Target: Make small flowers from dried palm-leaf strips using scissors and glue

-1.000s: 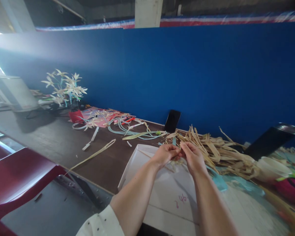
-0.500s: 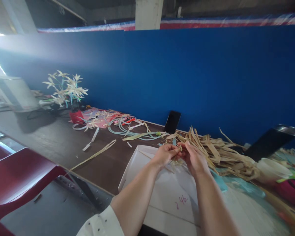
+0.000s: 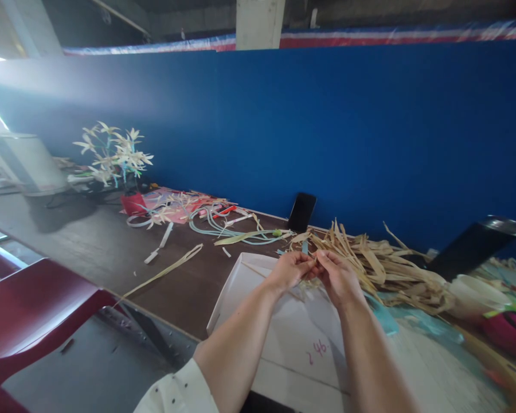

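Note:
Over a white box lid (image 3: 241, 298), my left hand (image 3: 293, 269) and my right hand (image 3: 336, 277) meet fingertip to fingertip. Both are closed in a pinch around a small piece of dried husk (image 3: 315, 260), mostly hidden by the fingers. Pale husk scraps (image 3: 312, 283) lie on the lid just below the hands. A thin stick (image 3: 253, 269) rests on the lid, passing behind my left wrist. Right beside my right hand spreads a heap of long, tan dried husk strips (image 3: 382, 261).
A phone (image 3: 302, 212) leans on the blue partition (image 3: 370, 132). Coiled pale-blue cord (image 3: 206, 229) and white husk flowers in a red pot (image 3: 133, 204) stand leftward. A black flask (image 3: 477, 246), a translucent cup (image 3: 477, 295) and a red chair (image 3: 38, 310) flank the work area.
My right hand's fingers have come in closer to my left fingertips, covering more of the small husk piece. The things on the table stay where they were.

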Tool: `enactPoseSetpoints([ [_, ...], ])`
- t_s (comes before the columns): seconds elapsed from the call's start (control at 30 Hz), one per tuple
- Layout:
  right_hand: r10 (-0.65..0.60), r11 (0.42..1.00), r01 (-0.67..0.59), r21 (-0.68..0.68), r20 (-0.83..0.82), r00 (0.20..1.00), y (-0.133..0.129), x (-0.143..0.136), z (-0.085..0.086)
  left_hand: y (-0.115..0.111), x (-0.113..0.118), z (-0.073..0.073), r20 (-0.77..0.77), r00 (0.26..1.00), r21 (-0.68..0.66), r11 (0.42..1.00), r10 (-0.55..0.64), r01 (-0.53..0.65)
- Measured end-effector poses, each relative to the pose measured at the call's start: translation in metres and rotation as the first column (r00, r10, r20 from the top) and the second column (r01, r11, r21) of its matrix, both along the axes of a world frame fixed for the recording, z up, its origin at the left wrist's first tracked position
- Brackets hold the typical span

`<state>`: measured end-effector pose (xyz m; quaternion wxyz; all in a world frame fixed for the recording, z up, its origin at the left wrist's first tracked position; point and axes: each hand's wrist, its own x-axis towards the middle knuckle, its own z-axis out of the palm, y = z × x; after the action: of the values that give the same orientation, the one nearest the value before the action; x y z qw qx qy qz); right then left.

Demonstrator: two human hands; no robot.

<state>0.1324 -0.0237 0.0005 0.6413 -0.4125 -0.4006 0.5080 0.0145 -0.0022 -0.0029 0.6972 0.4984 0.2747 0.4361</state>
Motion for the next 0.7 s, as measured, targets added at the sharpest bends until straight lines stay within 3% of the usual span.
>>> enactPoseSetpoints([
  [0.4,-0.092,0.995,0.093,-0.022,0.033,0.995,-0.001,-0.001,0.001,0.001,0.001,-0.002,-0.021,0.999,0.012,0.999,0.046,-0.046],
  [0.7,0.020,0.995,-0.020,-0.094,0.003,1.000,-0.007,0.004,0.010,0.003,0.000,-0.005,0.144,0.989,-0.063,0.998,-0.021,0.031],
])
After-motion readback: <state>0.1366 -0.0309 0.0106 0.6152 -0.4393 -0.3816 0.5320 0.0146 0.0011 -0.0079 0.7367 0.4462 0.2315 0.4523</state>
